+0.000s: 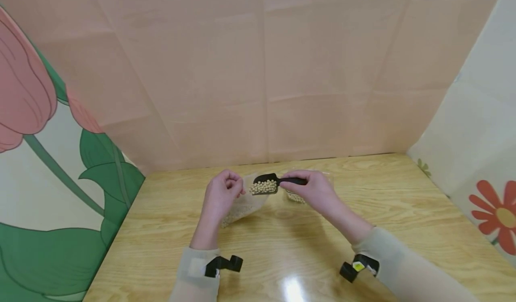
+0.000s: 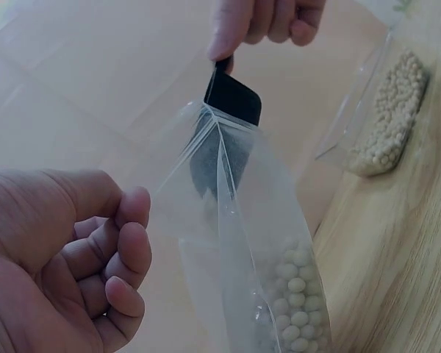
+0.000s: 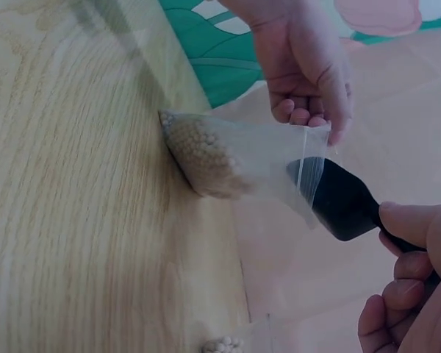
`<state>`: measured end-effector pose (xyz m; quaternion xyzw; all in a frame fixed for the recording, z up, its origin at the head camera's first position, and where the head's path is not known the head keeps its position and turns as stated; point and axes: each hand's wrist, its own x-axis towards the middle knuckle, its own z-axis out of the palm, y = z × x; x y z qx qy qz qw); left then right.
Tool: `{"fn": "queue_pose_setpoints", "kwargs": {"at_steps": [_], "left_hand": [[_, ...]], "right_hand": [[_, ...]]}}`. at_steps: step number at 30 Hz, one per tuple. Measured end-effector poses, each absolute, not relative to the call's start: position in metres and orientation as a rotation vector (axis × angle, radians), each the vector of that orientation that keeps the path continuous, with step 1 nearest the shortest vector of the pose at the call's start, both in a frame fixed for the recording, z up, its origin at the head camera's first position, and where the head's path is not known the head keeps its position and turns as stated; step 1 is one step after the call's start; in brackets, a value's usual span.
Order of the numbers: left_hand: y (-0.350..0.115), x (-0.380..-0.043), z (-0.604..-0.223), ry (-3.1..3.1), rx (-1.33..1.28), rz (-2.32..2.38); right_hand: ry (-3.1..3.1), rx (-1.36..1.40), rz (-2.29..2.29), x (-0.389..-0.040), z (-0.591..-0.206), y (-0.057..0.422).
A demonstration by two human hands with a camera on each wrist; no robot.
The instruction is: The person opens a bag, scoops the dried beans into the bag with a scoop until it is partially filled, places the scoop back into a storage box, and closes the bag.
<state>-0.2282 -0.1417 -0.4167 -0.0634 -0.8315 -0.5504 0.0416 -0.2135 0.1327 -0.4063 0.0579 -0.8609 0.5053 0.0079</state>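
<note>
A black scoop [image 1: 267, 177] heaped with pale round beans [image 1: 264, 187] is held level by its handle in my right hand [image 1: 316, 190]. Thumb and fingers of that hand pinch the handle. My left hand [image 1: 219, 192] pinches the edge of a clear zip bag [image 2: 275, 206] at its mouth, fingers curled. The bag leans with its base down on the table, beans gathered at the bottom. In both wrist views the front of the scoop reaches inside the bag's opening.
Behind my right hand a clear plastic container [image 2: 343, 121] of beans stands on the wooden table [image 1: 262, 257], partly hidden in the head view. A pink backdrop [image 1: 258, 78] rises behind the table; flower-printed panels [image 1: 500, 181] flank it. Small black cameras sit on both wrists.
</note>
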Motion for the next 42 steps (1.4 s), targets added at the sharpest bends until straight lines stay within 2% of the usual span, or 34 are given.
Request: {"fn": "queue_pose_setpoints", "kwargs": {"at_steps": [20,42], "left_hand": [[-0.142,-0.227,-0.416,-2.553,-0.174,-1.676],[-0.143,-0.228,-0.416,-2.549,-0.196,-1.686]], "right_hand": [[-2.684,0.417,0.951,-0.200,-0.387,0.110],[-2.696,0.234,1.370,-0.192,-0.372,0.149]]}}
